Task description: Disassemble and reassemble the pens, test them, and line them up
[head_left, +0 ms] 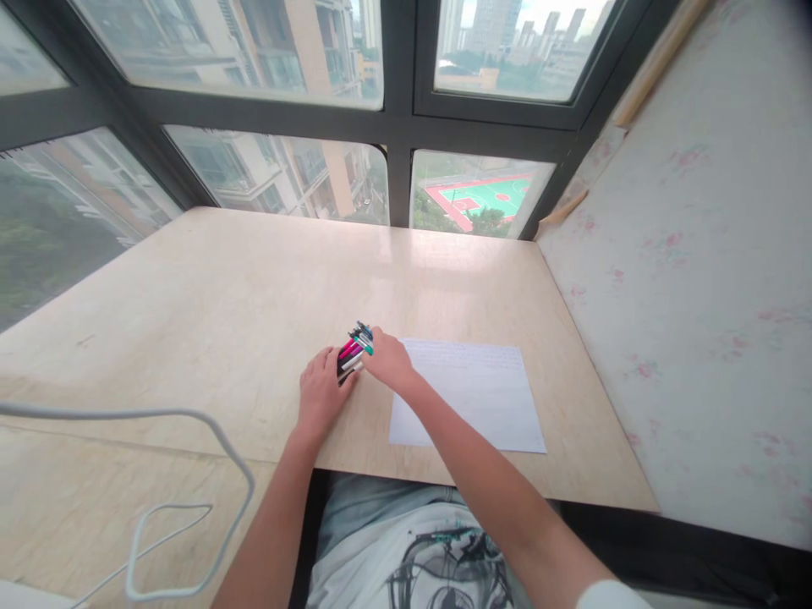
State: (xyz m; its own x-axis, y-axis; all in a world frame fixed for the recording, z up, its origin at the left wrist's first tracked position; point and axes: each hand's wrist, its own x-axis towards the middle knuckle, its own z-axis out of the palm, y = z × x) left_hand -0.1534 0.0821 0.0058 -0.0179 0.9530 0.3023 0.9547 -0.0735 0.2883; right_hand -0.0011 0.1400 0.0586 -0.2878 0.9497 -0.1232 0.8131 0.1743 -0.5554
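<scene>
A bundle of pens in pink, white, black and green lies between my two hands on the wooden tabletop. My left hand curls around the near left side of the bundle, its thumb along the lower edge. From the right, my right hand has its fingers closed at the upper end of the pens; whether it grips one or several of them I cannot tell. Under my right forearm lies a white sheet of paper with lines of writing across its top.
The pale wooden tabletop runs back to dark-framed windows. A floral papered wall bounds the right side. At lower left, a grey-white curved tube and a thin cable stand in front of the table.
</scene>
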